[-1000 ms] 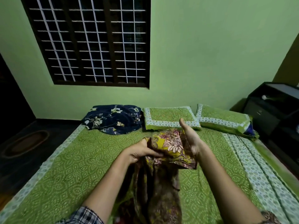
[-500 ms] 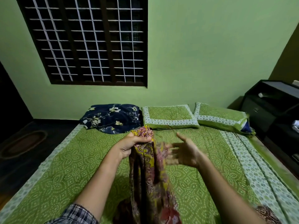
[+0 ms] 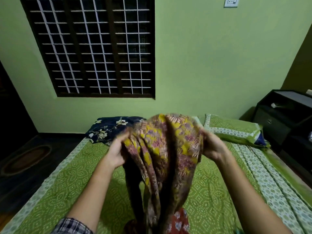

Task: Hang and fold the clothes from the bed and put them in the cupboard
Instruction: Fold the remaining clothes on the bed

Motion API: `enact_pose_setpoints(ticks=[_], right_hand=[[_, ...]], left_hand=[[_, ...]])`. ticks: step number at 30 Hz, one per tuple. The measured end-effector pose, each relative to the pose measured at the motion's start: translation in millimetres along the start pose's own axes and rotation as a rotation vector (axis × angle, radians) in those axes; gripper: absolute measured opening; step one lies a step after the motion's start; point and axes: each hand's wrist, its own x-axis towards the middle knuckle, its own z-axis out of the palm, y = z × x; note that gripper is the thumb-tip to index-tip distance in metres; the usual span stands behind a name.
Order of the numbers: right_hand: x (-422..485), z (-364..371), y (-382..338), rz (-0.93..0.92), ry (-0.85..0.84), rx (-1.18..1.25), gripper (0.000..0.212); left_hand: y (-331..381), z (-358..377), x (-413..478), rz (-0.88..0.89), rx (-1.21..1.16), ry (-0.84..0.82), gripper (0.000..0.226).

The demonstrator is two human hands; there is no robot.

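Observation:
A yellow, maroon and brown floral garment [image 3: 165, 149] hangs between my hands above the green bed [image 3: 67, 183]. My left hand [image 3: 116, 152] grips its left upper edge and my right hand [image 3: 212, 147] grips its right upper edge, spreading the top wide. The cloth drapes down in folds toward the near edge of the bed. A red floral piece [image 3: 180, 220] shows at the bottom beneath it. The fingertips of both hands are hidden in the fabric.
A dark blue floral cloth [image 3: 111, 129] lies at the head of the bed, left of a green pillow [image 3: 236, 130]. A black cabinet [image 3: 283, 115] stands at the right. A barred window [image 3: 94, 46] fills the wall, and an oval mat [image 3: 27, 159] lies on the dark floor at left.
My right hand, free half a second ago, has taken hold of the garment's right edge. Both hands moved apart, spreading the cloth that hung bunched from my left hand.

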Motion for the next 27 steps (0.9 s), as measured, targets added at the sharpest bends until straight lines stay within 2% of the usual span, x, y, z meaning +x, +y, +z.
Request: enact_pose_setpoints(ticks=[2,6,8,10,11,12,15,17,20,24,26,27], right_hand=[[1.3,-5.8,-3.7,-0.024,0.137,-0.177,0.034],[-3.3,-19.0,-23.5,-0.215,0.245,-0.184,0.041],[-4.3,-25.8,-30.2,-0.287,0.292,-0.316,0.041],[-8.6,-28.7,-33.9,-0.317,0.300,-0.550,0.038],[-10.4,-29.8,-33.5,-0.314,0.293,-0.638,0.034],[-11.1,-30.1,-32.1,-0.314,0.293,-0.680,0.029],[-5.3,-37.3,-24.1,-0.386,0.414,-0.655,0.024],[1.4,-47.7,-20.3,-0.468,0.555,-0.600,0.025],[4.3,-61.4,-17.5,-0.499,0.669,-0.599,0.023],[-2.2,-60.8,-11.6,-0.653,0.752,-0.792,0.022],[-6.5,-57.1,-8.5,-0.735,0.784,-0.841,0.020],[-10.5,-54.7,-7.2,-0.749,0.749,-0.823,0.019]], left_hand=[[0.7,-2.8,1.9,-0.121,0.252,0.028,0.022],[22.2,3.5,0.2,-0.085,0.481,0.141,0.019],[35.5,10.6,2.2,-0.076,0.848,0.233,0.028],[44.7,12.9,6.4,-0.083,1.367,0.348,0.045],[45.8,12.9,8.7,-0.082,1.524,0.418,0.049],[45.5,13.7,10.0,-0.063,1.585,0.486,0.048],[37.4,11.5,16.4,0.136,1.469,0.707,0.028],[35.7,6.3,20.3,0.238,1.345,0.809,0.024],[37.6,-0.5,21.4,0.326,1.258,0.785,0.031],[29.3,11.1,10.9,0.545,1.270,0.776,0.035],[24.7,16.0,8.7,0.616,1.144,0.786,0.037],[23.0,19.3,6.7,0.631,1.060,0.774,0.036]])
